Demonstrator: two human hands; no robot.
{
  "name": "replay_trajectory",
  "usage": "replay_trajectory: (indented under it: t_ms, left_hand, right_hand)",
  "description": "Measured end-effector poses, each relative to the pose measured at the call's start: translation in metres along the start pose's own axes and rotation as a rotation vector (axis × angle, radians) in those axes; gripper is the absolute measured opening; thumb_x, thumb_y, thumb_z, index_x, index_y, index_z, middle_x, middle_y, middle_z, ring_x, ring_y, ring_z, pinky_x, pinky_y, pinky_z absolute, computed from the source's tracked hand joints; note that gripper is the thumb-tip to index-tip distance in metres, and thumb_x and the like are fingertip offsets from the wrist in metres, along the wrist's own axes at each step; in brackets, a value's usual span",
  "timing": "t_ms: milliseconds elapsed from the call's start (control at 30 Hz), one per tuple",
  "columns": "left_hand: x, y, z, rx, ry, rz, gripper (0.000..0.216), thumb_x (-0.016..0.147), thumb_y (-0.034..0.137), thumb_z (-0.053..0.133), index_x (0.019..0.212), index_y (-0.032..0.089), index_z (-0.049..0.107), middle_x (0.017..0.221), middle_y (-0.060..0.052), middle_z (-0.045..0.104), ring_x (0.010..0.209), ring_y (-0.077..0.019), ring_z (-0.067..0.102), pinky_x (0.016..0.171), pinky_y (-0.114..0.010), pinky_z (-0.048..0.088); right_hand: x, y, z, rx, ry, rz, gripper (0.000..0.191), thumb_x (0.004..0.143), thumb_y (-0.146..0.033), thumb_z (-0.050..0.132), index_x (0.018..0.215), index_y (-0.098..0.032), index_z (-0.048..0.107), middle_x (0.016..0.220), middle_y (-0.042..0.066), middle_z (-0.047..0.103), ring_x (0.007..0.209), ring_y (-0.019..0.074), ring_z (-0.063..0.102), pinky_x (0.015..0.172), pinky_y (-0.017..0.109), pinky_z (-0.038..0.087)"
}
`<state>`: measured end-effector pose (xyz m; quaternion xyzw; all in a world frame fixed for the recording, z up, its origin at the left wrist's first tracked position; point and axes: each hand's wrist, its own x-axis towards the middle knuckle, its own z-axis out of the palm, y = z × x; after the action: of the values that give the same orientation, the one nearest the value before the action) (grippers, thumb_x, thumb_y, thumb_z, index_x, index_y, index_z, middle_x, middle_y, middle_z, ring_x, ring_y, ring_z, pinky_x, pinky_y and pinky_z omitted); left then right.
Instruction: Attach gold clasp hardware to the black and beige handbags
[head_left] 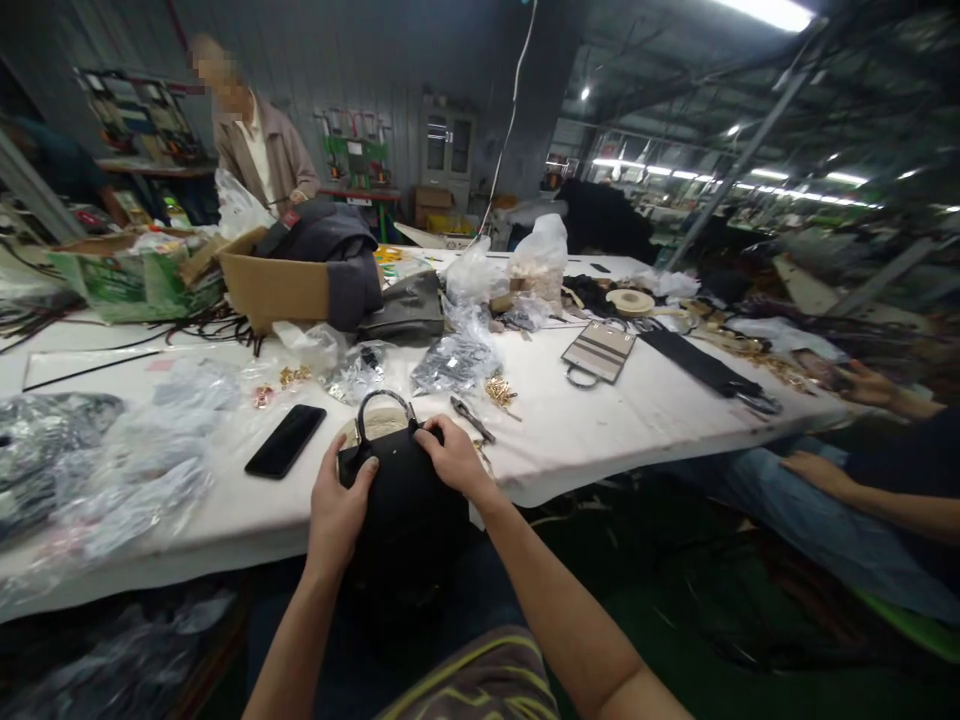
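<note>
The left hand (339,495) and right hand (456,458) grip the top edge of a black handbag (401,490) near its handle's ends, at the near edge of the white-covered bench (540,435). Farther back, a red label (290,218) marks dark cloth (326,235) in a cardboard box (277,292), its lettering too small to read. Beyond stand a person (262,150) and a grey corrugated wall (450,60); strip lights (772,14) hang at right.
</note>
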<state>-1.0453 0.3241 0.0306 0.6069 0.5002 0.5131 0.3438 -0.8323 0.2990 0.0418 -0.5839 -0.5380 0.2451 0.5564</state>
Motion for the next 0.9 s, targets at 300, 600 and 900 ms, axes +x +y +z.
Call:
replay_trajectory:
  t_ms: [300, 600, 900]
  left_hand:
    - [0.013, -0.006, 0.005, -0.008, -0.085, -0.116, 0.06, 0.092, 0.042, 0.081, 0.145, 0.015, 0.073, 0.15, -0.018, 0.073, 0.147, -0.0368, 0.063, 0.132, -0.054, 0.042]
    - [0.045, -0.008, 0.029, 0.209, -0.115, 0.014, 0.051, 0.088, 0.042, 0.076, 0.13, 0.014, 0.074, 0.134, -0.019, 0.078, 0.131, -0.0373, 0.07, 0.124, -0.055, 0.048]
    - [0.06, -0.014, 0.018, 0.416, -0.118, -0.004, 0.064, 0.085, 0.056, 0.074, 0.135, 0.017, 0.073, 0.134, -0.017, 0.078, 0.128, -0.0391, 0.072, 0.12, -0.054, 0.052]
  right_hand:
    - [0.002, 0.007, -0.006, 0.215, -0.164, 0.022, 0.059, 0.085, -0.072, 0.084, 0.085, -0.024, 0.05, 0.078, -0.005, 0.048, 0.075, 0.0154, 0.044, 0.07, 0.028, 0.038]
    - [0.05, 0.028, -0.01, 0.004, -0.064, -0.055, 0.028, 0.084, -0.042, 0.082, 0.093, -0.021, 0.066, 0.091, -0.001, 0.068, 0.087, 0.0193, 0.061, 0.086, 0.032, 0.048]
    - [0.04, 0.046, 0.004, -0.046, -0.052, -0.079, 0.029, 0.107, -0.033, 0.069, 0.134, -0.025, 0.069, 0.129, 0.005, 0.077, 0.12, 0.0234, 0.071, 0.108, 0.037, 0.052]
